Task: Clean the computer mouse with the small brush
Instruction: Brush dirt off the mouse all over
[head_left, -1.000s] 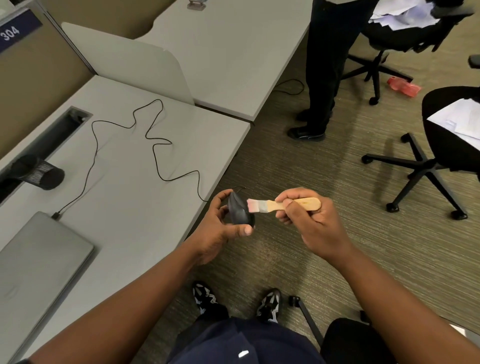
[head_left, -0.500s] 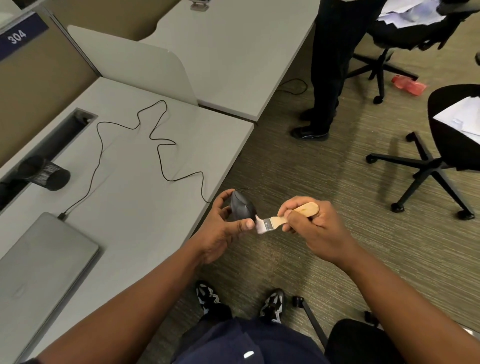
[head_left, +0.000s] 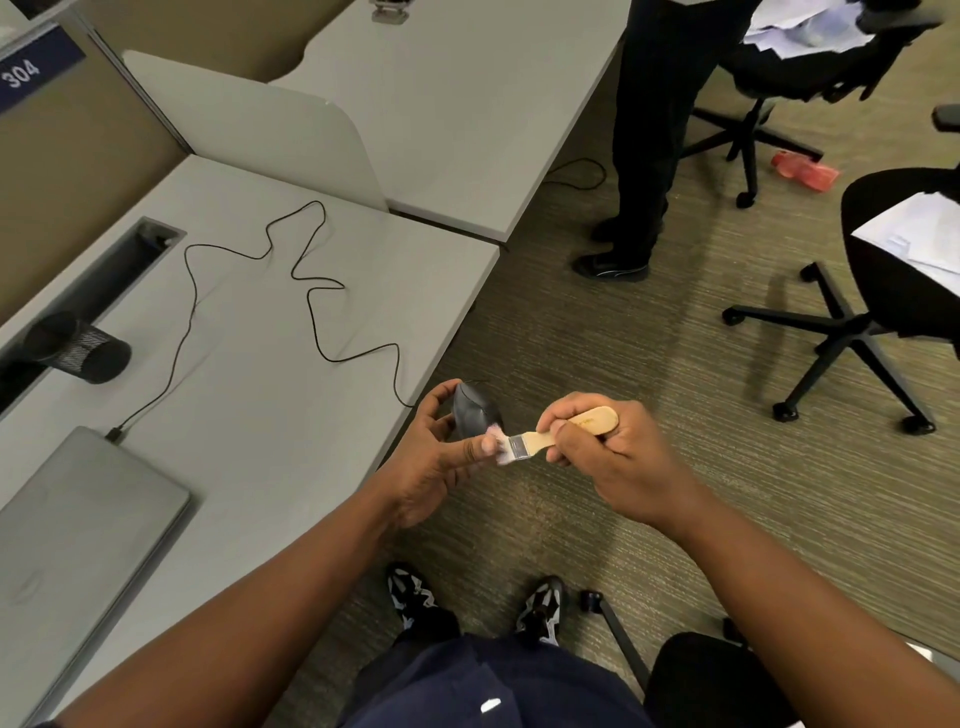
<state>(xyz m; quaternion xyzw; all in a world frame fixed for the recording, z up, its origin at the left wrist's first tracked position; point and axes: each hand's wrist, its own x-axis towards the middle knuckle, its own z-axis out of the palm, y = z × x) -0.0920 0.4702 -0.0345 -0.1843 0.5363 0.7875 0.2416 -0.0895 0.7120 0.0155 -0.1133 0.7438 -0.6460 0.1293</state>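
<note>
- The computer mouse (head_left: 475, 410) is up in the air, off the counter (head_left: 270, 395), just past its near corner and over the carpet, dark shell tipped on edge so its top faces right, toward the brush.
- Its long axis runs roughly away from the person, nose end far, tail end near; the tail end sits right at the thumb.
- The left hand (head_left: 436, 457) is the grip on the mouse: fingers curled round the far side, thumb pressed across the near end. Firmly held, by the look of it.
- Now the key relation: the small brush (head_left: 540, 439) comes in from the right, its wooden handle lying nearly crosswise to the mouse, bristles pointing left.
- The pale pink bristles (head_left: 496, 441) are splayed against the mouse's lower near edge, touching or all but touching the left thumb tip.
- The right hand (head_left: 602, 457) is closed round the handle, fingers wrapped over it, butt end poking out above the knuckles.
- My read: the sweep still to come runs along the shell away from the thumb, toward the nose, so the right hand does the travelling and the left hand just holds or turns the mouse.
- The risk I see is bristles fouling the thumb instead of the shell.
- The thin black cable (head_left: 311, 306) trails from the mouse in loose loops across the counter to a plug beside the closed laptop (head_left: 78, 519).
- A mesh pen cup (head_left: 78, 348) lies on its side at the counter's back slot.
</note>
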